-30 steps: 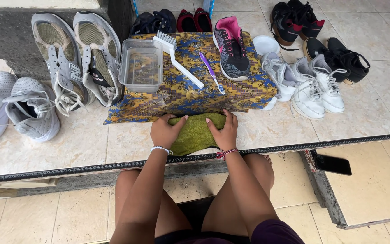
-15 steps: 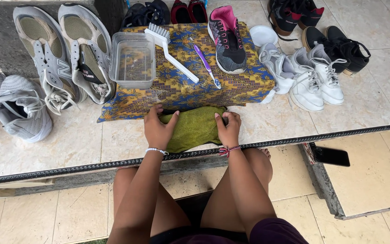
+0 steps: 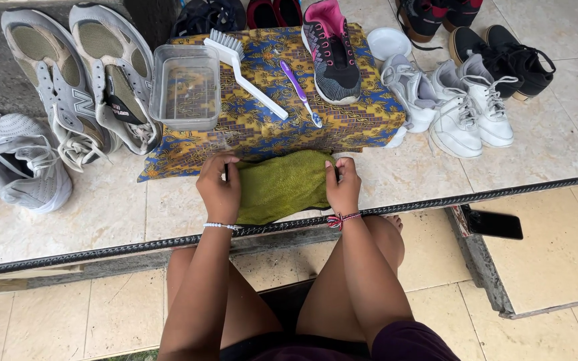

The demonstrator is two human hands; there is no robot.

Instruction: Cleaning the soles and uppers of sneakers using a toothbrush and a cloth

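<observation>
Both hands press a green cloth (image 3: 282,186) flat on the tiled floor (image 3: 102,214), just at the near edge of a patterned cloth (image 3: 262,127). The left hand (image 3: 219,190) grips its left end, fingers curled over it; the right hand (image 3: 342,187) pinches its right end. On the patterned cloth lie a tub (image 3: 186,95), brush (image 3: 242,70), toothbrush (image 3: 300,92) and sneaker (image 3: 331,50).

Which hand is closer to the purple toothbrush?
The right hand. It sits just below the purple toothbrush, on the green cloth's right edge. The left hand holds the far left edge.
</observation>
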